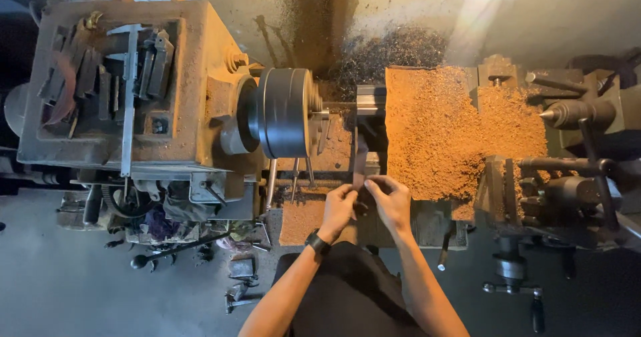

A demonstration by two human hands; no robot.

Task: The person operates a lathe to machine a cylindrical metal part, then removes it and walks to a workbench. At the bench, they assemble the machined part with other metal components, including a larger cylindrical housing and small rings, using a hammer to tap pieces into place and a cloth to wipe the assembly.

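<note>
I look down on a metal lathe covered in orange-brown shavings. My left hand [339,206], with a black band on the wrist, and my right hand [390,200] meet in front of the carriage, fingertips pinched together on a small dark part [360,177] at the cross slide; what exactly they grip is too small to tell. The dark round chuck [284,112] sits just up and left of my hands.
The headstock [120,83] carries a tray of tools [110,70] at the left. A heap of shavings [454,130] covers the bed. The tailstock [574,113] with its pointed centre and handles stands at the right. Loose tools [173,250] lie on the floor.
</note>
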